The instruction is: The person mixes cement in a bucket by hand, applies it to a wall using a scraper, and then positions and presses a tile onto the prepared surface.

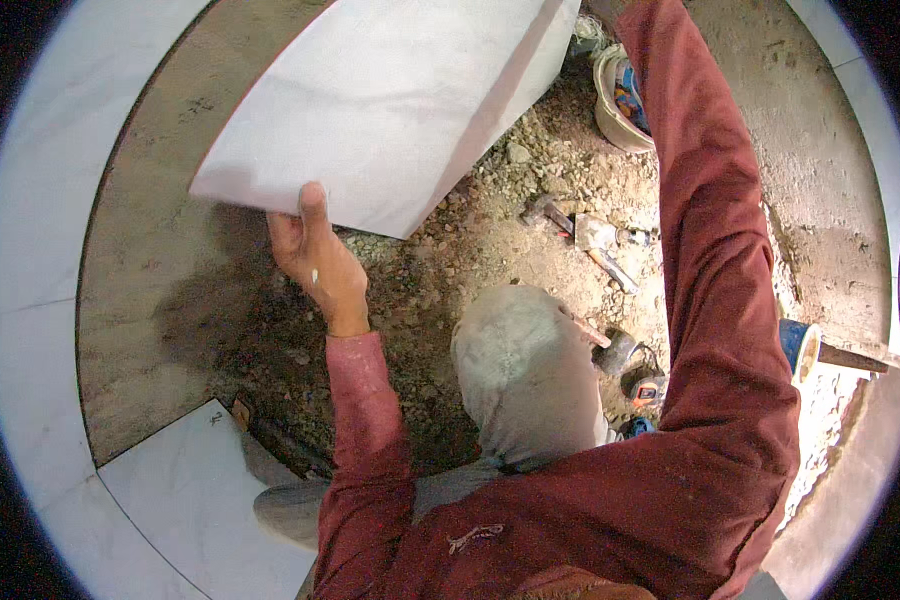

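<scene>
A large white tile with faint grey veining hangs tilted over the ground ahead of me. At its near edge my left hand is closed on it, thumb on the upper face and fingers underneath. My right arm, in a dark red sleeve, stretches forward along the right side; its hand lies past the top of the picture, so its grip does not show. Below the tile is rough ground of gravel and dirt, partly in shadow.
A hammer, a trowel and a mallet lie right of my knee, near a tape measure. A white bucket stands ahead, a blue one at right. Laid white tiles border the left.
</scene>
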A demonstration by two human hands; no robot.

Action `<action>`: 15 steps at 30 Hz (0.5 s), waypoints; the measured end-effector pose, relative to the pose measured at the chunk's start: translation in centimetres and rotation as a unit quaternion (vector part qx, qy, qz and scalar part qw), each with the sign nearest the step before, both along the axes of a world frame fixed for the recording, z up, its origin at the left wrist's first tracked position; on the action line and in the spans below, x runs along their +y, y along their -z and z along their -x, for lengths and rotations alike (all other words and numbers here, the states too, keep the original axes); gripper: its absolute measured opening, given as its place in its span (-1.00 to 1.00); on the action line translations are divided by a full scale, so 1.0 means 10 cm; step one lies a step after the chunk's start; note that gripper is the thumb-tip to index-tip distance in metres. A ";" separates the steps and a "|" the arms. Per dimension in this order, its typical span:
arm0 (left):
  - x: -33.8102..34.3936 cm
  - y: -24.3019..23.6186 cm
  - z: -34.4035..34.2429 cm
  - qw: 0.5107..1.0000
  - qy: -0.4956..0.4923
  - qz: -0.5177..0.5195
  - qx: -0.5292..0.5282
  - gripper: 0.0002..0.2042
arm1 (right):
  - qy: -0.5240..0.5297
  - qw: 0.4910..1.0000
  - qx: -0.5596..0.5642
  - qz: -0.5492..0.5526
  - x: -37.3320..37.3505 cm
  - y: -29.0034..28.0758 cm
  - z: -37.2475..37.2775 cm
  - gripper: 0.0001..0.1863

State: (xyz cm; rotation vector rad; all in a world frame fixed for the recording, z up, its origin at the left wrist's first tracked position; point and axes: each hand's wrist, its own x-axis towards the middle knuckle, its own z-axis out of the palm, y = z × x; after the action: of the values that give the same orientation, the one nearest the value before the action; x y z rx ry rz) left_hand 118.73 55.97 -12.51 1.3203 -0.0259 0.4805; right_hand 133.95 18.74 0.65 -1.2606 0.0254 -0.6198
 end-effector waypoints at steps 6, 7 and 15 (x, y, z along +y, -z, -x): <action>-0.28 -0.10 -0.35 0.996 0.038 -0.066 0.041 -0.56 | 0.084 0.992 0.024 0.096 -0.57 0.48 -0.16 -0.64; -0.28 -0.12 -0.37 0.995 0.019 -0.082 0.045 -0.53 | 0.131 0.964 0.013 0.229 -0.66 0.47 -0.15 -0.64; -0.11 -0.01 -0.78 0.980 -0.015 -0.185 0.064 -0.38 | -0.061 0.878 0.115 0.461 -0.58 1.21 1.91 -0.72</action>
State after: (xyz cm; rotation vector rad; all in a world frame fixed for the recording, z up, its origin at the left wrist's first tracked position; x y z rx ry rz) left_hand 126.58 54.88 -12.39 1.7180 0.0115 0.4283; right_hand 114.89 12.91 -11.49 -2.2434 -0.1729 -0.3577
